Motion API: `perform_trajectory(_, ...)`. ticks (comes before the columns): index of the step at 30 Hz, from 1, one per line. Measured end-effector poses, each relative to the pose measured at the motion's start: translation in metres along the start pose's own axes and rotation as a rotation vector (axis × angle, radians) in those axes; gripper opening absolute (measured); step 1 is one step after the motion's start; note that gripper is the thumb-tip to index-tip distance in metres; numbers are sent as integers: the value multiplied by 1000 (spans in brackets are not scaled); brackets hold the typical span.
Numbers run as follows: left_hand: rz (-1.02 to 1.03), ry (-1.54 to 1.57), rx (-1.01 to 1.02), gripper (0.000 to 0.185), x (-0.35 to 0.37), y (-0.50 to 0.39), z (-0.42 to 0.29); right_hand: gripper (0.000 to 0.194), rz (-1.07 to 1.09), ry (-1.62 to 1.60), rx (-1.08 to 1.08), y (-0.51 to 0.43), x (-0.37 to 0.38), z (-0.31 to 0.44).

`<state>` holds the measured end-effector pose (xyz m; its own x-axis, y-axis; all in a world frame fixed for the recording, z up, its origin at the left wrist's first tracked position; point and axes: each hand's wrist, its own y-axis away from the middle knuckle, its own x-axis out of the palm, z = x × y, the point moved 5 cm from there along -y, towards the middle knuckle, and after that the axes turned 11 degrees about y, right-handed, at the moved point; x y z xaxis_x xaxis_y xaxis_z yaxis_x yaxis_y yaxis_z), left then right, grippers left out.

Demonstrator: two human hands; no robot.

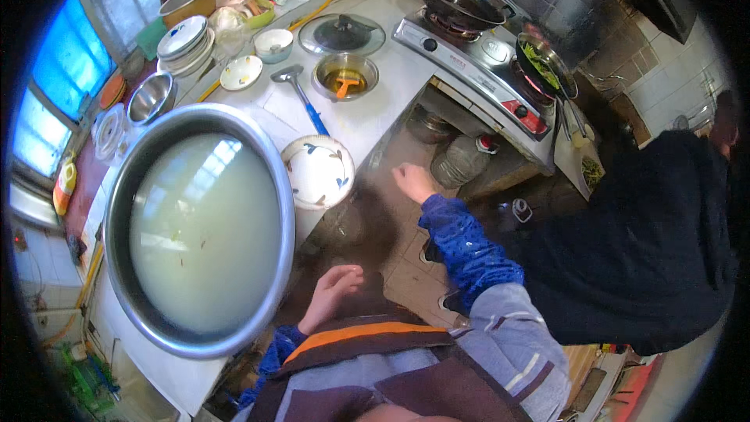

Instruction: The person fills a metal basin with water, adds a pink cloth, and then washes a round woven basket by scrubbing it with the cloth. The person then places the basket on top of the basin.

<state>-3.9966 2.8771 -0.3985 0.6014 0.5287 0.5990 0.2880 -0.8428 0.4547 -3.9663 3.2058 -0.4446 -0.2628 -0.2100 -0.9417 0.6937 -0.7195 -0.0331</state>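
My left hand [335,293] is raised near my body, right of a large metal basin [288,228] of cloudy water; it holds nothing, its fingers slightly bent and the thumb side up. My right hand [413,181] hangs over the floor gap in front of the counter, fingers curled in; whether something small is inside is hidden. A patterned white plate [318,172] lies between the basin and the counter's edge. Behind it are a spatula with a blue handle [315,117] and a metal bowl [375,73] of yellowish liquid with an orange utensil [347,87] in it.
A gas stove [463,58] carries a black wok [463,3] and a pan [562,85] of green vegetables. A glass lid [372,38], stacked plates [183,38] and bowls stand farther back. A plastic jug [463,161] sits below the stove. A person in dark clothing [633,246] stands at the right.
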Motion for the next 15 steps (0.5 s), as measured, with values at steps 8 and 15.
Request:
perform_trajectory(8, -134, 66, 102, 24, 10, -57, -52, 39, -62, 335, 203, -189, -41, -54)
perform_trajectory(15, -262, 118, 192, 25, 25, -117, -72, 38, -120, 348, 243, -361, -57, -116)
